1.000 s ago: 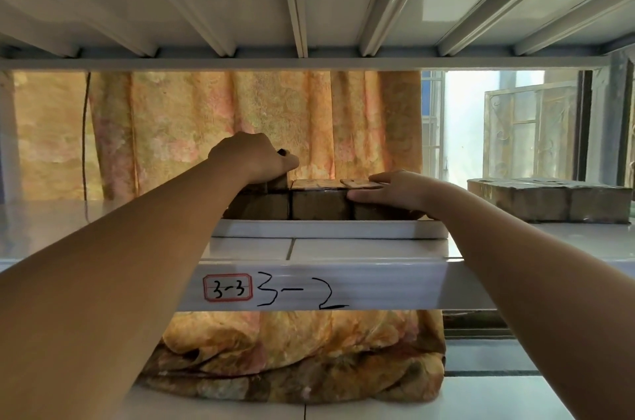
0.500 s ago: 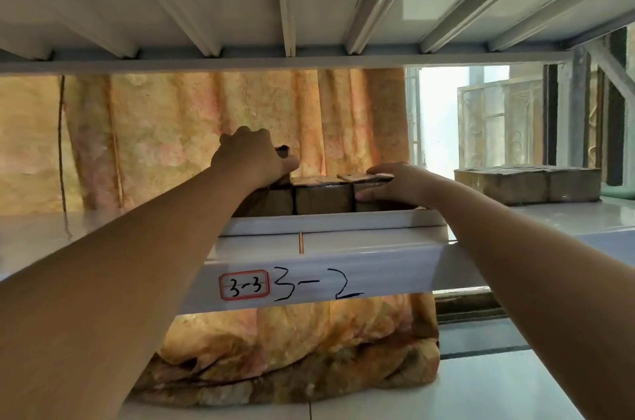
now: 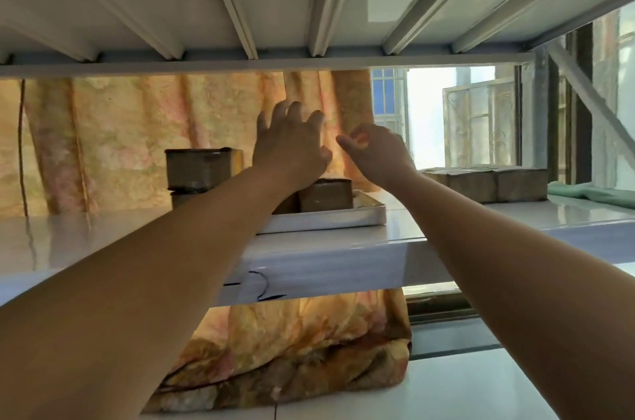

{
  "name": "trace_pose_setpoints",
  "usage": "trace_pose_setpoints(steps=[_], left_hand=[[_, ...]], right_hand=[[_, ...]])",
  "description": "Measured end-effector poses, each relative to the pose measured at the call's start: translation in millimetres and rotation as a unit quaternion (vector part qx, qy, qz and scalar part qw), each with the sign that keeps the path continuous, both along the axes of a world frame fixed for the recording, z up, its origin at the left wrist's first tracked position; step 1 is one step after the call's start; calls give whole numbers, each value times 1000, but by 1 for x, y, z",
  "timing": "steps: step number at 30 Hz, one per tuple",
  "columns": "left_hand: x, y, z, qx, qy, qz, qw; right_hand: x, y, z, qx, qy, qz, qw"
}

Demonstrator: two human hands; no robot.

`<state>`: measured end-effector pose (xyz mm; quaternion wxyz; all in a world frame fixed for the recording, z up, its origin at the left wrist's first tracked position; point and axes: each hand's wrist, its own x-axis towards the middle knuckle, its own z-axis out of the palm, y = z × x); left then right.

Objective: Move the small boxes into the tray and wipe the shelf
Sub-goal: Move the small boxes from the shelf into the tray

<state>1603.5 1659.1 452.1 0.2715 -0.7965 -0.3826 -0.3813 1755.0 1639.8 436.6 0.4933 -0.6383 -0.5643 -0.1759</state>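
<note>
One brown box (image 3: 325,194) I can see clearly sits in the white tray (image 3: 326,218) on the shelf (image 3: 103,234), with another partly hidden behind my left arm. Two more boxes (image 3: 197,172) are stacked just left of the tray, and a bigger batch (image 3: 484,183) sits well off to the right beside a green cloth (image 3: 594,194). My left hand (image 3: 288,148) hovers above the tray, fingers spread, holding nothing. My right hand (image 3: 378,151) is up beside it, fingers loosely curled, empty too.

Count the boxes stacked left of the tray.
2: the upper box sits on the lower box, left of the tray. The left arm may hide more.
</note>
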Motion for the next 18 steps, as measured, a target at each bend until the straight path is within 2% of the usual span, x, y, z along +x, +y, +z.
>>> trace_pose_setpoints(steps=[4,6,9,12,15,18], left_hand=[[68,-20,6,21,-19,-50,998],[103,-30,6,0,-38,-75,996],[150,-46,5,-73,-44,-117,989],[195,-55,4,-167,-35,-145,975],[234,-46,4,-257,-37,-134,956],[265,-36,-1,-316,-6,-100,943]], right_hand=[[56,-25,13,-9,-49,-55,997],[90,-38,20,-22,-38,-88,995],[140,-55,26,-53,-3,-141,989],[186,-62,26,-127,16,-170,977],[223,-53,27,-222,6,-165,961],[235,-55,25,-267,41,-118,956]])
